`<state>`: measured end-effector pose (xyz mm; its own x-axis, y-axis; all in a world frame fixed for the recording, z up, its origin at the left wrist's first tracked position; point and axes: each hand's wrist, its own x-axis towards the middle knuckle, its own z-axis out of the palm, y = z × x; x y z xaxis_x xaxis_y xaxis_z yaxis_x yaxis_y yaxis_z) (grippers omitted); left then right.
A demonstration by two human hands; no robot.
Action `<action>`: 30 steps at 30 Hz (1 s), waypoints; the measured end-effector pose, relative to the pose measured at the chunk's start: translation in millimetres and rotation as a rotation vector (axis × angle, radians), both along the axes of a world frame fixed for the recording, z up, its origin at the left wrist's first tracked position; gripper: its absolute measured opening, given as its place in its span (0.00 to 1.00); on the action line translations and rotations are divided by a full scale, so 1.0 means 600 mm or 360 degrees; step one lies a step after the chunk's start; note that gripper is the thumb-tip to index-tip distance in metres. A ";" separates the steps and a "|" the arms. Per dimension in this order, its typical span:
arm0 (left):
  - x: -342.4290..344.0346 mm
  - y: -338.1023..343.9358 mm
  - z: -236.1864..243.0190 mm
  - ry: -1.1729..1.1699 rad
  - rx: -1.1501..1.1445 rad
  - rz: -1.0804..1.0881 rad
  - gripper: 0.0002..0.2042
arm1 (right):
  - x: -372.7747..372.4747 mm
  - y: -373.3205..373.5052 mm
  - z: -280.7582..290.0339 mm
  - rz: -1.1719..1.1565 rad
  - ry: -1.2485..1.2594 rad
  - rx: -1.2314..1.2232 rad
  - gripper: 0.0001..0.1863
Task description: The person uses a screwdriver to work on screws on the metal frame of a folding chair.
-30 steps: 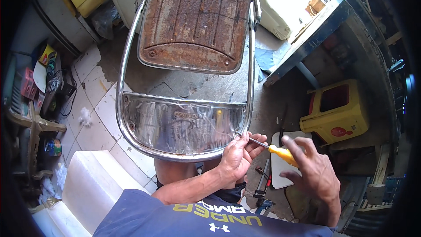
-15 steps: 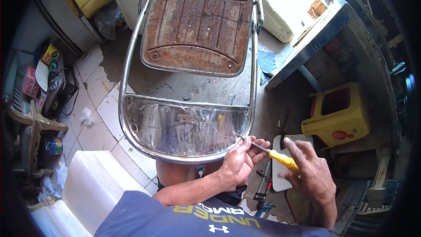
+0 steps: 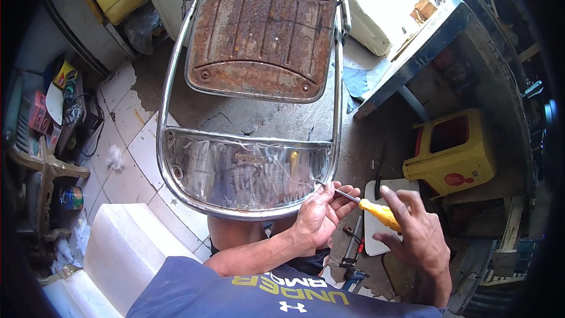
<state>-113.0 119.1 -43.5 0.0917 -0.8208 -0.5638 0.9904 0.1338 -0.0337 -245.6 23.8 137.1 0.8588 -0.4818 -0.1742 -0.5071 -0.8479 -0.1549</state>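
Observation:
A folding chair with a chromed tube frame point(image 3: 166, 82) stands before me, showing a rusty brown metal panel point(image 3: 262, 32) and a shiny curved metal panel point(image 3: 247, 171) nearer me. My left hand point(image 3: 318, 215) is at the shiny panel's lower right corner, thumb and finger closed around the thin shaft near the tip of a screwdriver point(image 3: 379, 215). The tip meets that corner; a screw there is too small to make out. Around the yellow handle curves my right hand point(image 3: 421, 232), its fingers loosely bent and the handle's end against the palm.
A white cushioned seat point(image 3: 132, 253) is at my left, beyond it a shelf of tools point(image 3: 65, 106). To the right are a yellow plastic box-like piece point(image 3: 450, 153), a white board point(image 3: 376, 224) and a red-and-black clamp point(image 3: 356, 253) on the floor. A workbench point(image 3: 412, 53) stands far right.
The chair has shifted very slightly left in view. The yellow handle shows a different, blurred face, as if turned a little; both hands stay almost in place.

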 end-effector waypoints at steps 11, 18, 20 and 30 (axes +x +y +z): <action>0.002 -0.004 -0.002 0.0000 -0.0044 -0.0008 0.11 | -0.003 0.001 -0.009 -0.0031 0.0058 0.0002 0.34; -0.001 -0.002 -0.001 -0.0068 -0.0040 -0.0012 0.10 | 0.001 -0.015 0.001 0.0244 -0.0047 -0.0021 0.29; -0.002 -0.004 -0.008 -0.0037 -0.0058 -0.0003 0.10 | -0.011 -0.015 -0.016 0.0100 -0.0115 0.0060 0.29; -0.002 -0.003 -0.014 -0.0042 -0.0106 0.0012 0.10 | -0.015 -0.008 -0.019 -0.0109 -0.0146 0.0230 0.23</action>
